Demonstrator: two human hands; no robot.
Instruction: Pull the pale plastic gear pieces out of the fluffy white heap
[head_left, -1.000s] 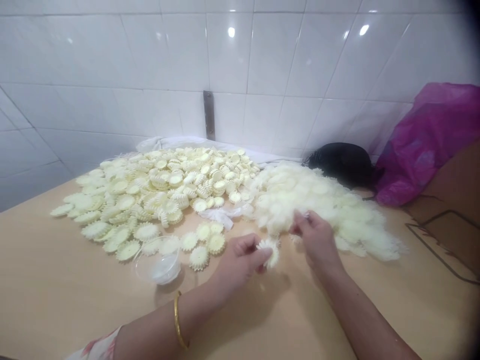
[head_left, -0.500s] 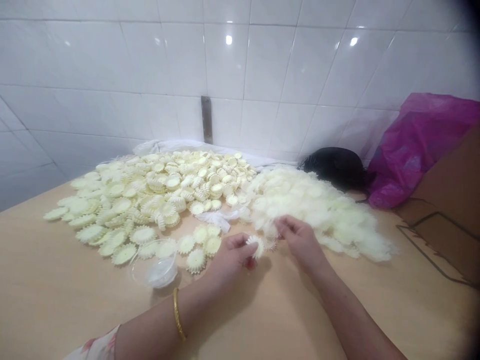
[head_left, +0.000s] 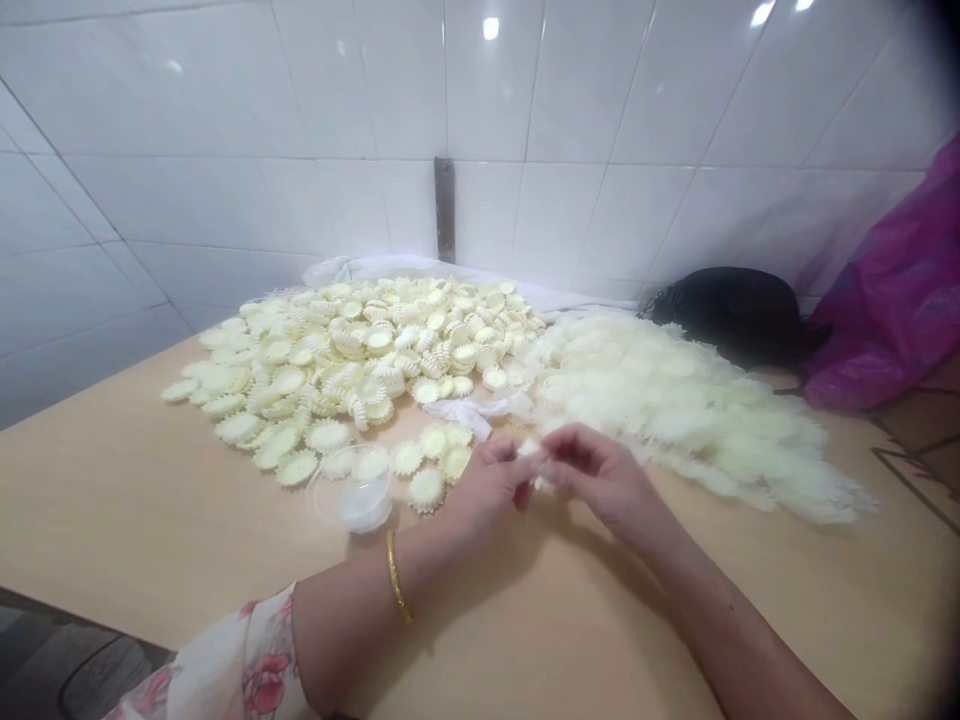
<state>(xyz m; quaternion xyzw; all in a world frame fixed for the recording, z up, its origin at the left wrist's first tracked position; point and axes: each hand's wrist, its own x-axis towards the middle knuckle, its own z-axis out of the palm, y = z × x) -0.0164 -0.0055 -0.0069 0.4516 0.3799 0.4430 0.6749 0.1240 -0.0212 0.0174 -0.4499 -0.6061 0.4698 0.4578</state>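
1. White petalled piece (head_left: pixel 531 452): located between my two hands, just above the table (head_left: pixel 150 520); mostly hidden by my fingers.
2. My left hand (head_left: pixel 489 492): thumb and fingers pinched on the piece. Gold bangle (head_left: pixel 397 575) at this wrist.
3. My right hand (head_left: pixel 609 485): fingertips drawn together, meeting the piece from the right; I cannot tell whether they grip it or only touch it.
4. Left of my hands: small cluster of loose scalloped discs (head_left: pixel 426 488); clear cup (head_left: pixel 365 505) just beside them, contents unclear.
5. Beyond, to the left: large heap of pale-yellow discs (head_left: pixel 352 350).
6. Beyond, to the right: spread pile of sheer, pale frilled pieces (head_left: pixel 697 410).
7. Between heap and pile: white crumpled strip (head_left: pixel 469 412).
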